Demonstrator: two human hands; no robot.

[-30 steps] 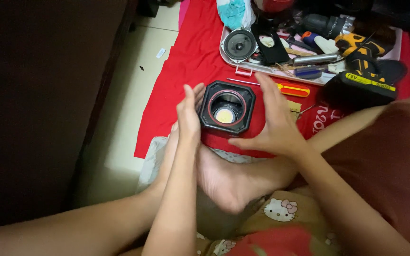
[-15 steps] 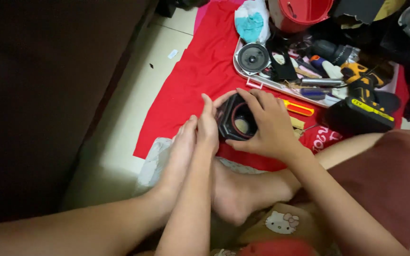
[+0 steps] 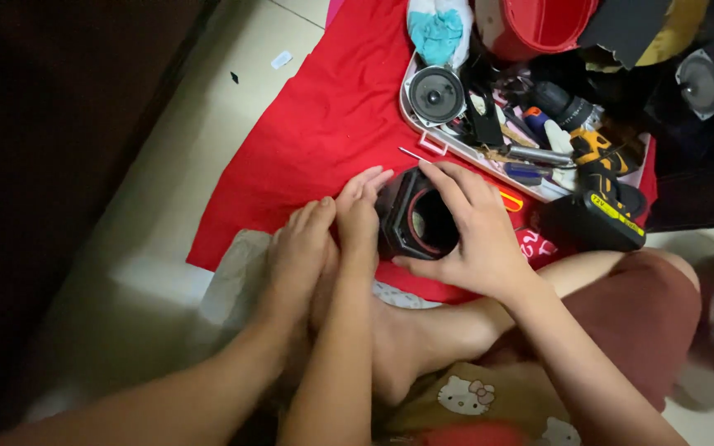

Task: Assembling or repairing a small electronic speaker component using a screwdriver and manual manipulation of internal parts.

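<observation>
A black octagonal housing (image 3: 411,223) with a round opening stands tipped on its side on the red cloth (image 3: 324,124). My right hand (image 3: 477,235) grips it from the right, fingers over its top edge and thumb under it. My left hand (image 3: 359,216) lies flat against its left side, fingers straight and pointing away from me. My bare foot (image 3: 295,256) rests just left of that hand, and my other leg (image 3: 448,330) crosses below the housing.
A white tray (image 3: 448,149) behind the housing holds a round speaker (image 3: 434,93), screwdrivers and small tools. A yellow-and-black cordless drill (image 3: 601,194) lies to the right. A red bucket (image 3: 539,25) and a blue rag (image 3: 435,33) sit farther back. Dark furniture (image 3: 51,165) borders the left.
The housing went from lying face up to tipped on its side. My right hand closed around it, and my left hand stayed pressed against its left side.
</observation>
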